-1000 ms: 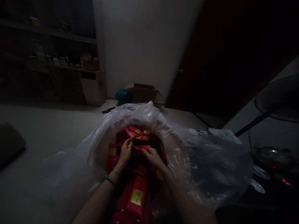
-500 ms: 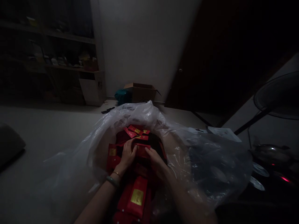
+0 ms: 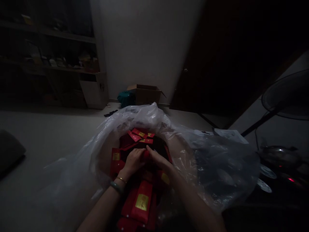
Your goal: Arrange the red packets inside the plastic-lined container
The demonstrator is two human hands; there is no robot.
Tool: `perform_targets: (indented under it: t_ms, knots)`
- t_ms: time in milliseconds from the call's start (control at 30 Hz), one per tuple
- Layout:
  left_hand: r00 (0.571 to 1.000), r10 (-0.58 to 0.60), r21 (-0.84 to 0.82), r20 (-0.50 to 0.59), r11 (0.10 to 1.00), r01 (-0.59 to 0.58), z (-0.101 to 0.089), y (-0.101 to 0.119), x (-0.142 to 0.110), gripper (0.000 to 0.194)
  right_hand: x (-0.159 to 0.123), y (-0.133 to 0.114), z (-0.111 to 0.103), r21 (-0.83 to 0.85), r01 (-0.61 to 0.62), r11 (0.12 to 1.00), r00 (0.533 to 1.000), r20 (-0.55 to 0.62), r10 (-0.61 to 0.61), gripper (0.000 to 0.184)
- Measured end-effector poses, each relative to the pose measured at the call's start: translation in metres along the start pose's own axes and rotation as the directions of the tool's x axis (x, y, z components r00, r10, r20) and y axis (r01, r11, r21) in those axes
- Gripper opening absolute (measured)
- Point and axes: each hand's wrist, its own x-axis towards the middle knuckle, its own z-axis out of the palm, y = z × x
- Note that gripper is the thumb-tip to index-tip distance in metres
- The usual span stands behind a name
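Note:
In the head view my left hand (image 3: 134, 160), with a gold bracelet and a greenish bangle at its wrist, is closed on one side of a small red packet (image 3: 145, 155). My right hand (image 3: 157, 158) grips the other side, its fingers close to the left ones. Most of that packet is hidden by the hands. Below them lies a larger red packet with a gold label (image 3: 142, 202). Several small red packets (image 3: 138, 132) rest just beyond the hands, and another red packet (image 3: 116, 157) is at the left. All sit inside a big clear plastic bag (image 3: 145, 112).
An open cardboard box (image 3: 147, 96) stands by the wall beside a teal bag (image 3: 126, 98). Shelves (image 3: 70, 37) with small items are at the left. On the right are a standing fan (image 3: 287, 93), patterned plates (image 3: 264, 186) and a shiny lidded pot (image 3: 277, 150). The room is dim.
Both hands have drawn closer together around the red packet, which was flat and more visible between them before. A gold label now shows beneath my right forearm.

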Motion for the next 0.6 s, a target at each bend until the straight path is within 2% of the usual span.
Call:
perform_targets:
  t_ms: [100,167,267,367,433,467,500,600]
  knots:
    - [0.997,-0.061,-0.081,-0.049,0.995,0.056,0.004,-0.005,-0.001,0.049,0.003,-0.01,0.0,-0.095,-0.016,0.995,1.0,-0.005,0.016,0.058]
    - [0.988,-0.129,-0.115,-0.085,0.986,0.119,0.006,-0.008,-0.002,0.048,0.005,-0.014,-0.002,-0.128,0.018,0.992,1.0,-0.01,-0.02,0.058]
    - [0.956,-0.257,-0.166,-0.141,0.958,0.233,0.009,-0.013,-0.001,0.045,0.009,-0.016,-0.01,-0.069,0.094,0.993,0.995,-0.015,-0.095,0.063]
    - [0.91,-0.362,-0.226,-0.201,0.921,0.316,0.007,-0.017,0.002,0.042,0.018,-0.008,-0.021,0.014,0.171,0.985,0.975,-0.149,-0.167,0.064]
    - [0.874,-0.414,-0.249,-0.255,0.901,0.355,0.005,-0.018,0.004,0.041,0.027,0.004,-0.026,-0.094,0.185,0.978,0.948,-0.247,-0.203,0.058]
    - [0.853,-0.436,-0.253,-0.286,0.893,0.372,0.004,-0.018,0.005,0.041,0.031,0.012,-0.027,-0.201,0.167,0.965,0.943,-0.254,-0.216,0.053]
    - [0.834,-0.452,-0.251,-0.317,0.887,0.386,0.003,-0.018,0.005,0.042,0.035,0.019,-0.026,-0.322,0.145,0.936,0.947,-0.228,-0.225,0.047]
    - [0.779,-0.477,-0.248,-0.406,0.878,0.409,0.0,-0.019,0.006,0.044,0.047,0.039,-0.012,-0.478,0.165,0.863,0.963,-0.113,-0.246,0.026]
